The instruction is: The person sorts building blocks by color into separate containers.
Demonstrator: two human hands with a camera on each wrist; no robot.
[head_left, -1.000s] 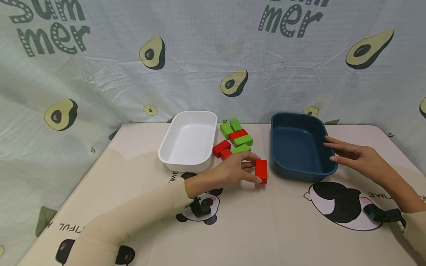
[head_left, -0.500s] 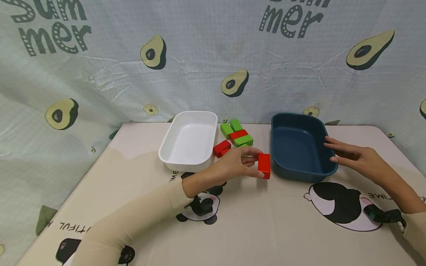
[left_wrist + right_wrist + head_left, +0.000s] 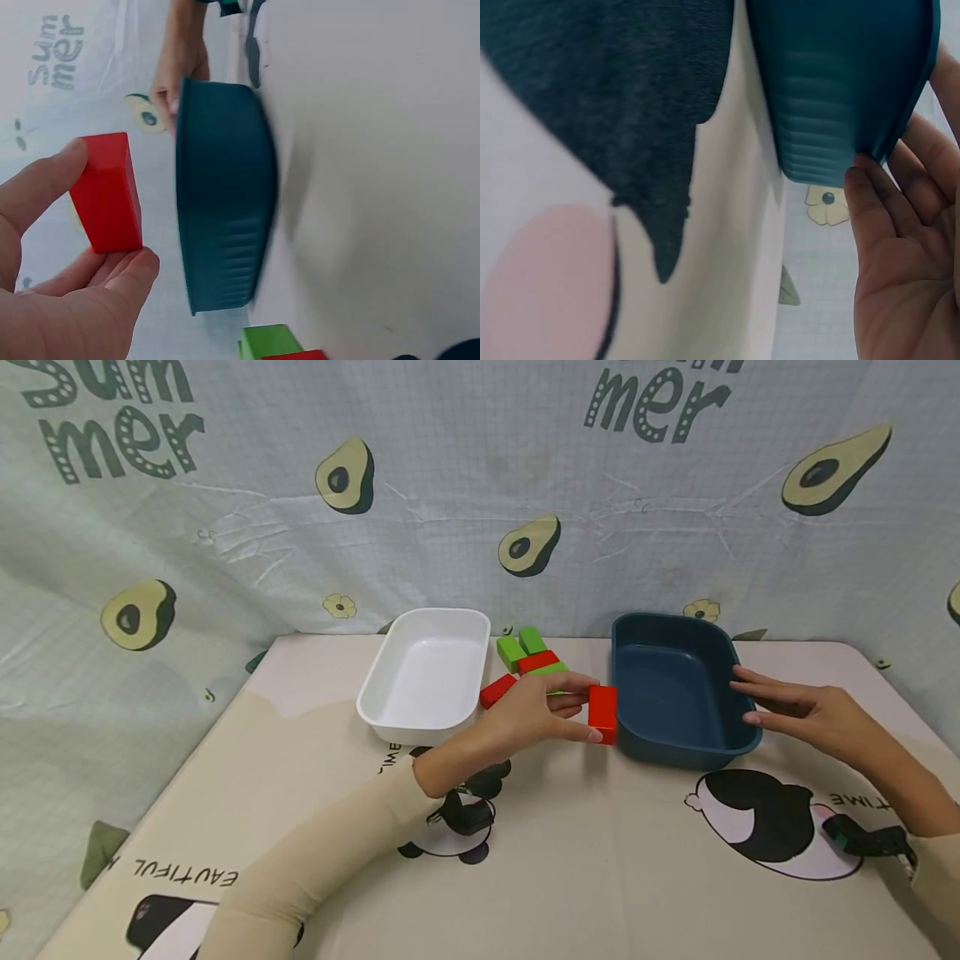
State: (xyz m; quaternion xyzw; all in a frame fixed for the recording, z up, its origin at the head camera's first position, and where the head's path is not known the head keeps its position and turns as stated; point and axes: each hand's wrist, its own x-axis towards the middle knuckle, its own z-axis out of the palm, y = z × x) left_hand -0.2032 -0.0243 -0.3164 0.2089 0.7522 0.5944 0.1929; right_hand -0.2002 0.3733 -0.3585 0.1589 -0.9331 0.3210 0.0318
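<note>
My left hand (image 3: 528, 714) pinches a red block (image 3: 602, 714) between thumb and fingers. In the left wrist view the block (image 3: 109, 193) is raised off the table, at about the height of the tub's rim. It overlaps the left rim of a dark blue tub (image 3: 682, 756) in the head view. My right hand (image 3: 817, 718) touches the tub's right rim with its fingers fairly straight. The right wrist view shows fingertips (image 3: 862, 169) at the tub's outer wall and other fingers reaching past the rim.
A white tub (image 3: 420, 737) stands to the left. Between the tubs lie green blocks (image 3: 511, 653) and red blocks (image 3: 497, 691), partly hidden by my left hand. A patterned cloth covers the table (image 3: 562, 868), and a printed curtain (image 3: 442, 460) hangs behind it.
My left hand has carried the red block rightward and away from me, up to the blue tub's left rim. My right hand stays at the tub's right side.
</note>
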